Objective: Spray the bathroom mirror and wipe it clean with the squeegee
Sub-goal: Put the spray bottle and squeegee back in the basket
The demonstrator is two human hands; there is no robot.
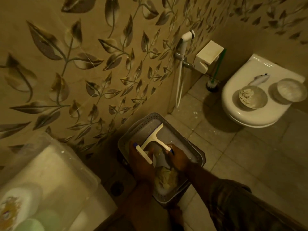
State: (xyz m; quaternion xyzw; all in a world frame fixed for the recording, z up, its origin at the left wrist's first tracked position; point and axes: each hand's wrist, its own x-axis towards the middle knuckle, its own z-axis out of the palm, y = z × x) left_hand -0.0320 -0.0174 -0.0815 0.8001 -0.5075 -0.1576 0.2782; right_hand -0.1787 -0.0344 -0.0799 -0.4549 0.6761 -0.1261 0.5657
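The white squeegee [154, 139] is lying over the grey perforated basket [195, 150] on the floor, its blade running diagonally from the upper right down to the lower left and its handle reaching toward the right. The right hand [178, 160] is closing its fingers around the end of that handle, where a dark blue tip is showing just beside the knuckles. The left hand [141, 161] is sitting at the lower end of the blade, fingers curled around a white strip with a blue end [142, 154]; whether that strip is part of the squeegee or a separate thing cannot be told in the dim light. Both forearms are reaching down into the basket from the bottom of the view. A crumpled pale cloth [165, 178] is lying in the basket just below the hands.

Further out, a leaf-patterned tiled wall [75, 64] is rising on the left, with a white hand sprayer [184, 42] hanging on it. A toilet [233, 97] with its lid closed is standing to the right, carrying two round containers [252, 97] and a small white spray bottle [259, 79].
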